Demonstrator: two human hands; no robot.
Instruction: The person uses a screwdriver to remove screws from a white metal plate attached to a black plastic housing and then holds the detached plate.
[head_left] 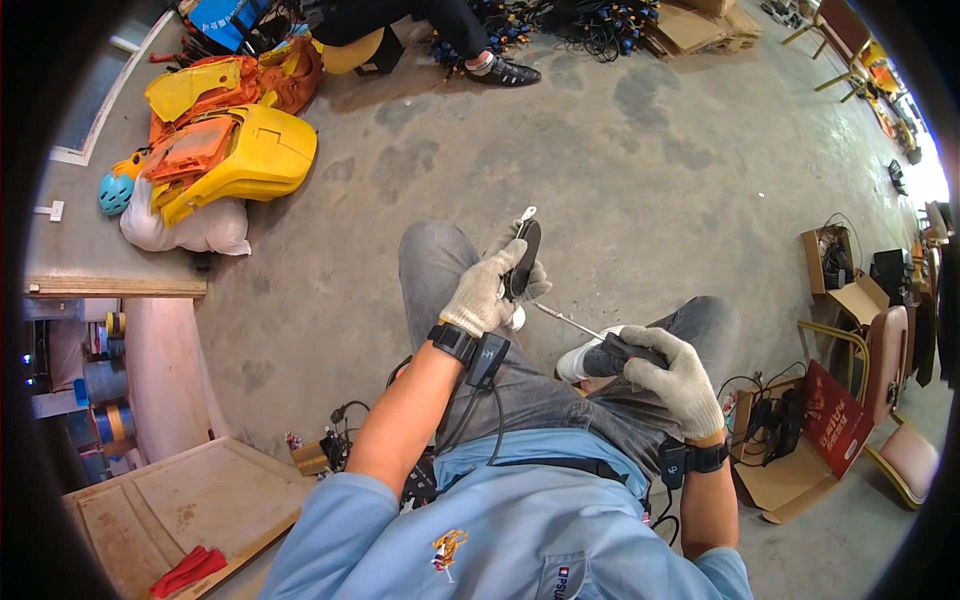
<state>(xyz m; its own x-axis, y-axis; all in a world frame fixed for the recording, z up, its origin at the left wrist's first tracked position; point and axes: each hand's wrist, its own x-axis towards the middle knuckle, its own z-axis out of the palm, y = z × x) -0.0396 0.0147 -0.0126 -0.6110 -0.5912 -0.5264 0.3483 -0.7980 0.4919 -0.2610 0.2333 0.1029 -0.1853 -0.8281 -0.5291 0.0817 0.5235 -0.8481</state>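
Concrete floor (570,170) is spread below; above it, well inside its edges, a dark part (526,258) is gripped by the left hand (482,292), a screwdriver-like tool (572,322) by the right hand (678,382). Tool and part should be lined up before pressing.

A narrow, elongated black piece with rounded edges (525,262) stands nearly upright, leaning slightly right at its top, in the grasp of the left hand (490,285). A small, pale, slim tab (529,213) juts from its upper end. A screwdriver-like tool with a thick dark handle and slim silvery metal shaft (612,350) lies in the right hand (675,380), its shaft slanting up and leftward, the tip near the black piece's lower end.
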